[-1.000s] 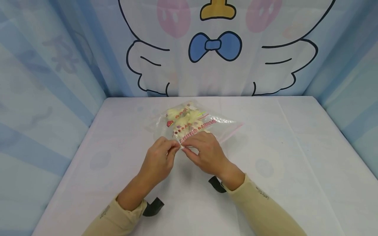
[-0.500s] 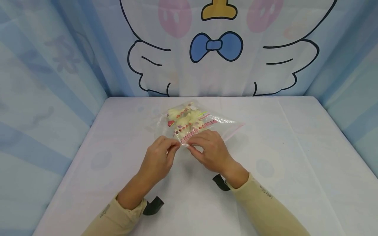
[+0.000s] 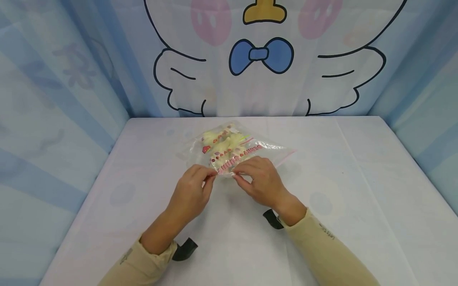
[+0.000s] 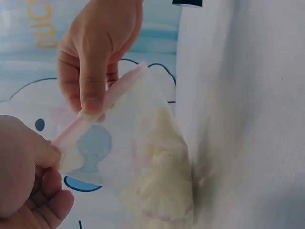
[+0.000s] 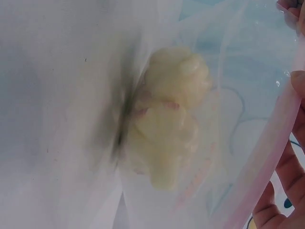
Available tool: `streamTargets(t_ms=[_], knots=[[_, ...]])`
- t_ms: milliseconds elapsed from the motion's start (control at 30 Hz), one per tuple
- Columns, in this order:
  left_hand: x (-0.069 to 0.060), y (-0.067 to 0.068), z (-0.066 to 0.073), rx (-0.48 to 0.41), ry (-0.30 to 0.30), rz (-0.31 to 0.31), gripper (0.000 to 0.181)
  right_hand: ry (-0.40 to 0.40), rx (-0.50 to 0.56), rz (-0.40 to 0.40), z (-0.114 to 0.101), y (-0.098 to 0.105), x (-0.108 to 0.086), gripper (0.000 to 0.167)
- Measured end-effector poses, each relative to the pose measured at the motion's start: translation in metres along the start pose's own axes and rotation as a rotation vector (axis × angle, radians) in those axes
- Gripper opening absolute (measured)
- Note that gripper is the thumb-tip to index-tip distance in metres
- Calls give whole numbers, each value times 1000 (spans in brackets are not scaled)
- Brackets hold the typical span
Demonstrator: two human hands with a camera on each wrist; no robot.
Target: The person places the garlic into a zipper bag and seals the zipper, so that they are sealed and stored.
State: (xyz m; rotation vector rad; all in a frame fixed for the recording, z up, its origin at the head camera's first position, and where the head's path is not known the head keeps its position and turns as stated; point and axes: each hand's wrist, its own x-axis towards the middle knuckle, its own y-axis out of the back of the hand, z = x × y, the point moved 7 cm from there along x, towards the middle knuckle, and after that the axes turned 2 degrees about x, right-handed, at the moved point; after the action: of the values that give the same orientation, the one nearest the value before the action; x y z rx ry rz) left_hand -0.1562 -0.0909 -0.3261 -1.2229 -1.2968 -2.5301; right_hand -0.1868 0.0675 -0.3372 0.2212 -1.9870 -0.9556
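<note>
A clear zip bag [image 3: 270, 145] with red print and a pink zip strip [image 4: 119, 88] stands tilted on the table. Inside lie pale yellow, knobbly pieces [image 5: 164, 129]; their kind is unclear. My left hand [image 3: 193, 188] pinches the end of the zip strip at the bag's near left corner, between thumb and fingers. Farther along that same strip, a short gap away, my right hand [image 3: 261, 180] pinches it between thumb and forefinger. The left wrist view shows both pinches on the strip, with the strip's far end sticking out beyond the right hand.
A white cloth covers the table [image 3: 358, 190]. Behind it hangs a curtain [image 3: 261, 91] with a cartoon face and blue bow, and blue patterned curtains [image 3: 53, 119] stand along both sides. Black straps or mounts [image 3: 185, 249] stick out at the cuffs.
My right hand has slid rightward along the zip strip, away from my left hand, widening the gap between them. The left hand and the bag have hardly moved.
</note>
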Motion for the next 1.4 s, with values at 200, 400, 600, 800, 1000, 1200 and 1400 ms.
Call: streamTargets(t_ms=[200,400,600,800,1000,1200,1400], knots=[[0,1,-1,12,12,-4,16,5,9,7,5,2,-2,13],[0,1,-1,28,11,-23,16,14,3,10,10,4,-5,14],[-2,0,-1,42,4,-49,17,29,-14,15,16,7,-10,13],[-3,1,-2,39,7,-51,17,-2,-36,-1,24,11,-16,13],[-4,0,-3,35,25,-59,16,-24,-41,-12,30,13,-20,13],[-4,-1,-4,22,36,-60,16,-20,-43,-5,35,14,-24,12],[-4,-1,-5,22,51,-69,15,-10,-19,2,39,16,-26,11]])
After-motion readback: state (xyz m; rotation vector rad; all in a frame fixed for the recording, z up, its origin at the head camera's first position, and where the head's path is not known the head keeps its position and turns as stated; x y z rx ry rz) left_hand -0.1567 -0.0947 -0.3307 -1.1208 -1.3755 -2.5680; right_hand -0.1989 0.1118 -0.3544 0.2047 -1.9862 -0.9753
